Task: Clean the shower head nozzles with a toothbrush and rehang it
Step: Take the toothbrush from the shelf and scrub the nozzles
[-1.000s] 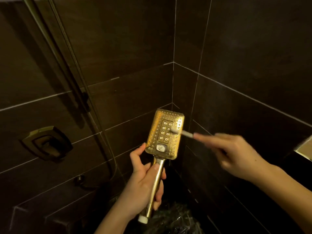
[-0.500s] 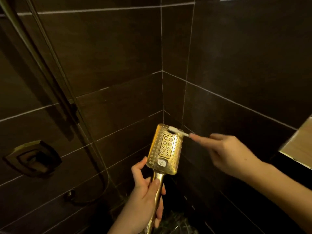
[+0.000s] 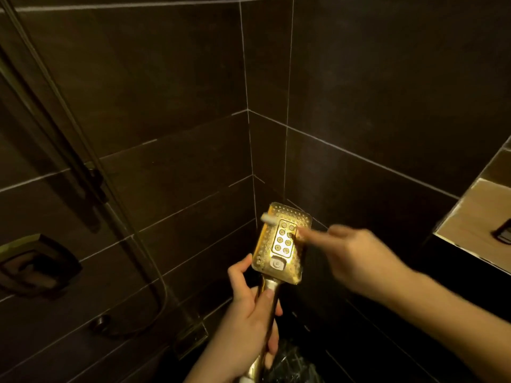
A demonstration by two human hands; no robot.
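A gold rectangular shower head [image 3: 279,261] with rows of nozzles faces me at the lower middle, in front of the wall corner. My left hand [image 3: 246,313] grips its gold handle from below, thumb up along the stem. My right hand [image 3: 356,258] comes in from the right and pinches a white toothbrush [image 3: 268,218]. The brush head lies on the upper left corner of the nozzle plate. Most of the toothbrush's handle is blurred or hidden by my fingers.
Dark tiled walls meet in a corner behind the shower head. A slide rail with its holder [image 3: 94,183] and the hose [image 3: 154,277] run down the left wall above a square mixer control [image 3: 36,266]. A lit niche shelf [image 3: 481,225] sits at the right edge.
The brush head has moved left across the top of the nozzle plate, from the upper right edge to the upper left corner. My right hand followed it closer to the plate.
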